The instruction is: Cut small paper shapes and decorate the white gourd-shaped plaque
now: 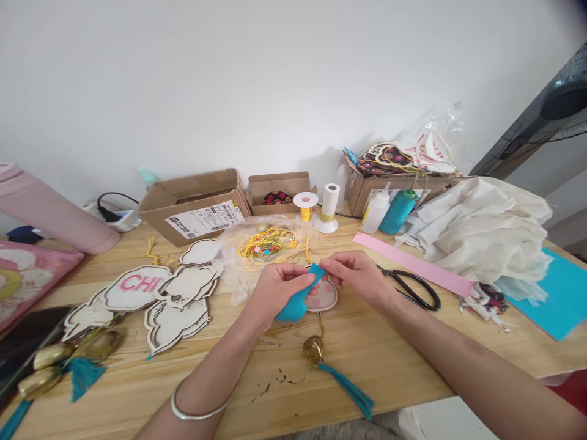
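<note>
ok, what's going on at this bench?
A person's left-hand grip pinches a blue piece; the right-hand grip is at its upper end. Behind them, partly hidden, a pink-spotted plaque lies on the wooden table. Nearer the person lies a gold bell with a blue tassel. Black-handled scissors lie to the right, not in use.

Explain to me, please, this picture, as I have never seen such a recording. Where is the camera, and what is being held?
There is no machine here, only a person's two bare hands. The single picture comes from a camera worn on the head, looking forward and down. The left hand holds a blue piece; the right hand has its fingertips at the upper end. Nearer the person, a gold bell with a blue tassel lies on the wooden table. Cloud-shaped pieces lie left; black-handled scissors and a pink strip lie right. Cardboard boxes stand behind.
</note>
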The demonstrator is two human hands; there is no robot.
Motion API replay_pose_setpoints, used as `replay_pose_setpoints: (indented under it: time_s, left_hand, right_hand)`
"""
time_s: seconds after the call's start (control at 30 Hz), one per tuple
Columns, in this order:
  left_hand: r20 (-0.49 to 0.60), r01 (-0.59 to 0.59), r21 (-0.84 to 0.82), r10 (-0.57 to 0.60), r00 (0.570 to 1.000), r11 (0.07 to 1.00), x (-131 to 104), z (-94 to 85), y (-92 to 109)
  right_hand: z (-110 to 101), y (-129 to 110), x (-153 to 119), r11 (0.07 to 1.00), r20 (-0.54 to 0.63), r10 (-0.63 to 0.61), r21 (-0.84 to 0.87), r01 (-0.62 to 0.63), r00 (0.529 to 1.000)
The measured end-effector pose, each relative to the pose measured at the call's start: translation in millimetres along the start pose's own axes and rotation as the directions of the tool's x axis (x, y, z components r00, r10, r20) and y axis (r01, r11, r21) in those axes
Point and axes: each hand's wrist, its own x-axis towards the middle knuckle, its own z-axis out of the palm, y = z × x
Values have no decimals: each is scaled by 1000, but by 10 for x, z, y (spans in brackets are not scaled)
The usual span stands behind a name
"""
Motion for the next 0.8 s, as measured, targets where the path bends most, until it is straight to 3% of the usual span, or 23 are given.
replay_pose_setpoints:
  time_s: [0.8]
  left_hand:
    - [29,-19,-33,20,999,999,16,1,-31]
  right_hand:
    - [12,85,1,996,-7,-58,-75,58,998]
